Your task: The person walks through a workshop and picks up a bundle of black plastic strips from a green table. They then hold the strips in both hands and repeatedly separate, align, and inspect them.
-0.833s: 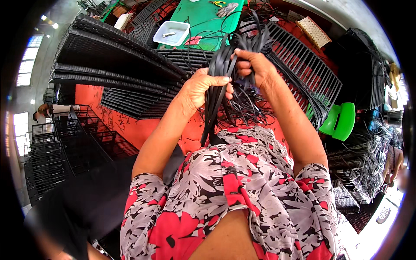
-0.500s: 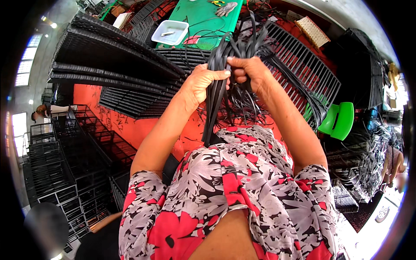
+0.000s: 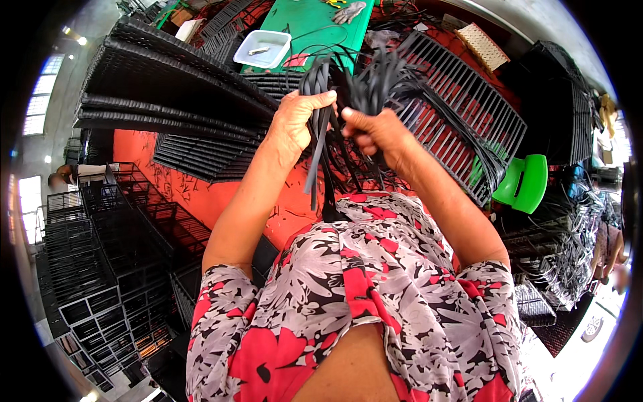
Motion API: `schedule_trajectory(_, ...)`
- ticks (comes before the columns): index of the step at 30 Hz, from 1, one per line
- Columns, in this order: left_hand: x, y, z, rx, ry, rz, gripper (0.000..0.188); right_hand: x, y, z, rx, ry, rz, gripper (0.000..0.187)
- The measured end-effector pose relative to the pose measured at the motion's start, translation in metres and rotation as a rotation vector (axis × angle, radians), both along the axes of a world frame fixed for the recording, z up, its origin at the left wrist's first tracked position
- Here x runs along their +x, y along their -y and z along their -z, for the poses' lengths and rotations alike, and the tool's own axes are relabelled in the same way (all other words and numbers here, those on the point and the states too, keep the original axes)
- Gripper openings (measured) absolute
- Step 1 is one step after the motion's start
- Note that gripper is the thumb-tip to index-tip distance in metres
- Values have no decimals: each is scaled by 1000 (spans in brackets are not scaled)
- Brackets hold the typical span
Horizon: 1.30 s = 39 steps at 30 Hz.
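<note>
A bundle of flat black weaving strips (image 3: 317,82) is gripped in my left hand (image 3: 295,120), its thumb laid across them and the loose ends hanging below. My right hand (image 3: 380,134) is closed on a second bunch of the same black strips (image 3: 370,90), blurred by motion at its top. A dark gap shows between the two bunches, and thin strands arch over them. Both hands are held out in front of my chest. Many more strips trail to the right over a black slatted frame (image 3: 462,100).
Beyond my hands stands a green table (image 3: 315,27) bearing a white plastic tub (image 3: 262,49) and a grey glove (image 3: 349,12). Black woven panels (image 3: 174,80) lean at the left, above stacked metal frames (image 3: 94,254). A green chair (image 3: 526,184) is at the right.
My hands have drawn apart, the left one shifting left and the right one slightly down. The strips, earlier bunched together between them, are now split into two bunches.
</note>
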<state>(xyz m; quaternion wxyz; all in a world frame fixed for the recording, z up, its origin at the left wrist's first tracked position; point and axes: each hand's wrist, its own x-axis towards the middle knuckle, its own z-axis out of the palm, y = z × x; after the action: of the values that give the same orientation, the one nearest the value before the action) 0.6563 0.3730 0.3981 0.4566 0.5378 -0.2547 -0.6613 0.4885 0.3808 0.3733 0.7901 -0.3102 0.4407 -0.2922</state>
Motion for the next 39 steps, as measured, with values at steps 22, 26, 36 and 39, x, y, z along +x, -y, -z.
schedule_trajectory(22,40,21,-19,51,-201,-1,15,-20,-10,28,-157,160,1,15)
schedule_trajectory(26,41,29,-20,22,-252,-8,14,-19,-21,34,-87,219,-139,18)
schedule_trajectory(36,33,32,-6,25,-69,-177,13,-22,-20,25,289,608,-130,34)
schedule_trajectory(39,34,32,-4,5,-61,-217,13,-26,-22,20,241,522,-116,37)
